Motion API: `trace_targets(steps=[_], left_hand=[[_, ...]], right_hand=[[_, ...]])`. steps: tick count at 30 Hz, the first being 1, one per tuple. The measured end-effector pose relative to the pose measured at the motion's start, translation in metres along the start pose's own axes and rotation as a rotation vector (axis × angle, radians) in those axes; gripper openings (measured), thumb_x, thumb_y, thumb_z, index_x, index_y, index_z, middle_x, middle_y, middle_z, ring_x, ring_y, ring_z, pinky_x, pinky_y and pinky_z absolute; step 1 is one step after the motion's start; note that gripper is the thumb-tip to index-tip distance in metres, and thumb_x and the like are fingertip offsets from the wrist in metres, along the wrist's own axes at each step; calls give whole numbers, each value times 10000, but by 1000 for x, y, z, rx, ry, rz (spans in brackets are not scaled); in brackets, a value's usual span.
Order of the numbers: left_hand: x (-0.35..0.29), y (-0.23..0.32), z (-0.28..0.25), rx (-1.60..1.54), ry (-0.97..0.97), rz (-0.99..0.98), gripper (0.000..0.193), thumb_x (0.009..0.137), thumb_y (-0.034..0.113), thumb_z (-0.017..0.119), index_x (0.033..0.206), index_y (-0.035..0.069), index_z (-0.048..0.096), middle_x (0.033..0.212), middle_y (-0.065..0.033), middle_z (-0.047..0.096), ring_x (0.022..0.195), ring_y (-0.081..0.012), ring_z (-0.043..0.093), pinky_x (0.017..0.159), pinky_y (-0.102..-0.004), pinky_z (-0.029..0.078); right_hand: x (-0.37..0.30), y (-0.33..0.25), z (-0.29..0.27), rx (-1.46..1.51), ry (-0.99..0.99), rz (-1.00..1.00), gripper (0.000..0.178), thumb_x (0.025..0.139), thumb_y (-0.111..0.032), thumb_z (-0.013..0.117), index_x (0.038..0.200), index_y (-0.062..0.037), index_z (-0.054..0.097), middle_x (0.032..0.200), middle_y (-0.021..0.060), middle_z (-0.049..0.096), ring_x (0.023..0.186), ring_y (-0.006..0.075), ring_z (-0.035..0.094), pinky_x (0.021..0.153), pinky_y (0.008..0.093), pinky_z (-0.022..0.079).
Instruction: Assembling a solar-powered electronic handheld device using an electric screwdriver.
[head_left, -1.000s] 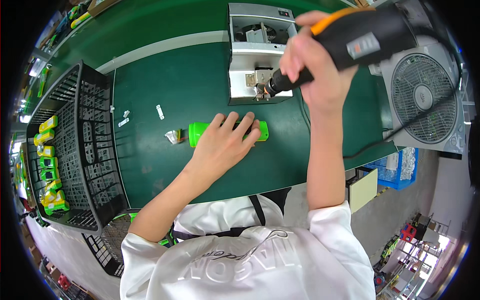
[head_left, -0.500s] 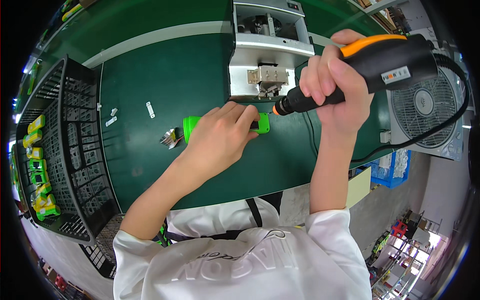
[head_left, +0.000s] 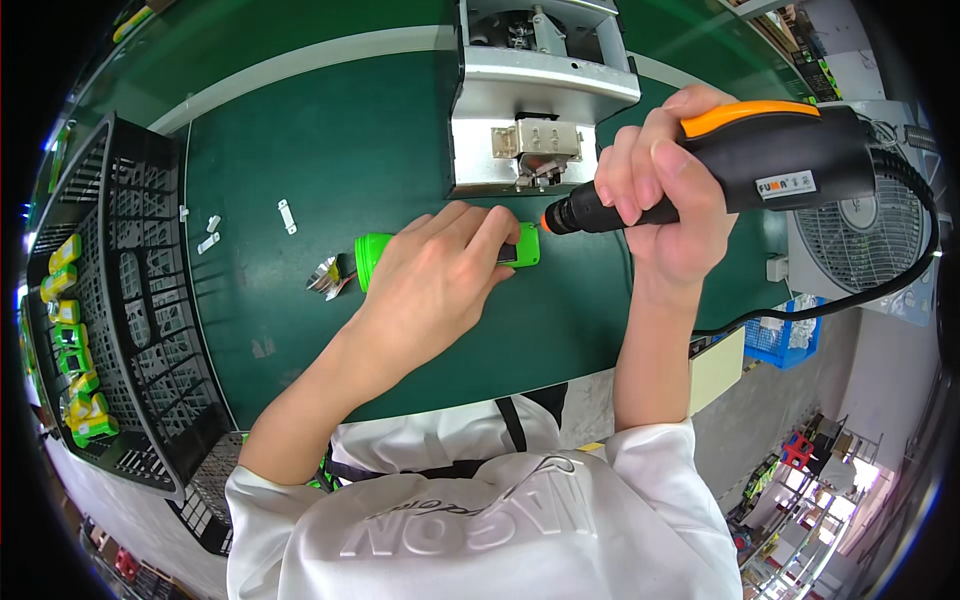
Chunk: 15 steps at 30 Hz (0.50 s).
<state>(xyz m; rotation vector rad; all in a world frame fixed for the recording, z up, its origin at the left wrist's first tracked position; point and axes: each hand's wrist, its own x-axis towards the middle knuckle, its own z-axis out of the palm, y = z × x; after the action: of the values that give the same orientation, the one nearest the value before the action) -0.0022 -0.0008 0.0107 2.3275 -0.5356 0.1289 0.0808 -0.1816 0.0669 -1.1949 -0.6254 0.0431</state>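
Observation:
My left hand is wrapped over a green plastic flashlight body, which lies on its side on the green tabletop. Its wide ribbed end shows left of the hand and its narrow end to the right; the middle is hidden under the fingers. Beside the wide end sits a shiny reflector, seemingly joined by a wire. With my right hand I grip a black and orange electric screwdriver, tilted leftward. Its bit meets the narrow end of the body, near the corner; a screw there is too small to make out.
Behind the hands stands a silver machine. Small white strips lie on the left. A black crate stands at the left edge, with green and yellow pieces beyond. On the right are a fan, the screwdriver's cable and a blue basket.
The screwdriver has come slightly left and its bit now reaches the narrow end of the flashlight body. My left hand keeps its hold. The whole view has shifted a little.

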Motion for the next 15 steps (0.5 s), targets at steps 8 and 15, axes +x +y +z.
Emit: trace_targets(steps=[8, 15], left_hand=[[0, 2, -1, 4, 24, 20, 330, 734, 71, 738, 969, 60, 506, 834, -76, 593, 756, -294, 603, 647, -398, 471], [0, 3, 1, 41, 48, 29, 250, 760, 71, 700, 908, 65, 499, 785, -51, 582, 753, -241, 603, 645, -365, 461]], right_hand=[[-12, 17, 7, 74, 57, -37, 201, 819, 44, 574, 986, 7, 468, 614, 52, 487, 467, 123, 469, 446, 273, 428], [-20, 22, 7, 103, -82, -48, 258, 801, 73, 605, 965, -41, 442, 708, 38, 479, 517, 106, 479, 446, 255, 421]])
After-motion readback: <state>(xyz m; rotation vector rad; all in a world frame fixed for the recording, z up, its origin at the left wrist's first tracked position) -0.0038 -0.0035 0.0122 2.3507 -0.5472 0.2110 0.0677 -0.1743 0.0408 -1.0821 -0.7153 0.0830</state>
